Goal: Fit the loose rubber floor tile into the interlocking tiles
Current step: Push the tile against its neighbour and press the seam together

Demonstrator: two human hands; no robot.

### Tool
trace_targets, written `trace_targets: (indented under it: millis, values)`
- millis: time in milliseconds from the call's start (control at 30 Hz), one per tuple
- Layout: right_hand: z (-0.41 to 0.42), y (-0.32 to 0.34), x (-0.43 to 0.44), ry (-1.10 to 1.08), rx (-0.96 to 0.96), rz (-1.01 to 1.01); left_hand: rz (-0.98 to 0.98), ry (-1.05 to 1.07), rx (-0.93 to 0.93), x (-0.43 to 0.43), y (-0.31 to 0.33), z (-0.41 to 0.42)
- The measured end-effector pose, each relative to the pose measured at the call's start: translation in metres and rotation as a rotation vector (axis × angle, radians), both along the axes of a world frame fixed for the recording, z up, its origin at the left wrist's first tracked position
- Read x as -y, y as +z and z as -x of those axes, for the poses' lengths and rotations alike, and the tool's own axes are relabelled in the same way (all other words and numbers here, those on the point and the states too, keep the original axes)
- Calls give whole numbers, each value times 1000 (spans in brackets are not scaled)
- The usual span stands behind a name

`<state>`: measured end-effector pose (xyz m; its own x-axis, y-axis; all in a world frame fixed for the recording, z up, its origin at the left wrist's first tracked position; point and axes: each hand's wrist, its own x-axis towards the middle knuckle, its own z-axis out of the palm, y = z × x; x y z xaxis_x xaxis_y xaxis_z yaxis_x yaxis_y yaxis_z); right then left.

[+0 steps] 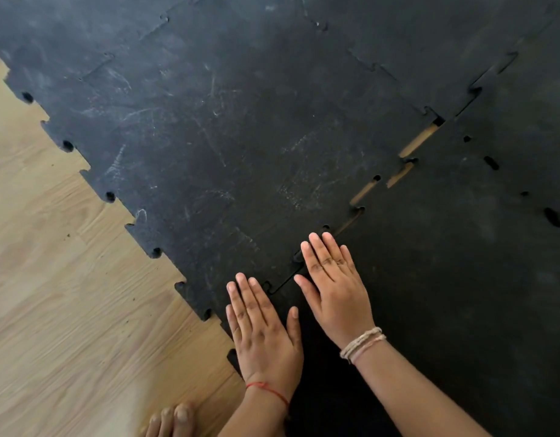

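Observation:
The loose black rubber tile (445, 279) lies at the right, its toothed edge against a scuffed black tile (225, 152) of the laid floor. Near my hands the seam's teeth sit meshed. Farther up the seam (417, 141) narrow gaps show the wood floor beneath. My left hand (262, 329) lies flat, fingers apart, palm down on the near end of the seam. My right hand (333, 288) lies flat a little farther along the same seam, its fingertips reaching over the joint. Neither hand holds anything.
Bare wood-pattern floor (67, 310) fills the left side, bordered by the laid tiles' jagged toothed edge (108, 197). More joined black tiles (398, 33) spread across the top. Toes of a bare foot (174, 421) show at the bottom edge, left of my left arm.

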<state>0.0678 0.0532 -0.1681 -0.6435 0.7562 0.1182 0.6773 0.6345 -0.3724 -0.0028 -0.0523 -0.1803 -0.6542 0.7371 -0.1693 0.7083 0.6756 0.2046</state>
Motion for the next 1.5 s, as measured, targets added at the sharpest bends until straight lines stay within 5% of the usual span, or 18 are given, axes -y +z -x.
trace_targets:
  millis: [167, 500, 1000, 1233, 1500]
  values:
    - [-7, 3, -2, 55, 149, 30, 14, -6, 8, -2, 2, 0]
    - [16, 35, -51, 205, 147, 86, -33, -6, 13, -1, 5, 1]
    - [17, 5, -46, 169, 82, -247, -42, -55, -6, -3, 3, 2]
    - [16, 7, -42, 108, 117, -202, -45, -94, 13, -5, 2, -1]
    - [46, 18, -54, -20, 196, 123, -27, -86, 35, -6, 9, 5]
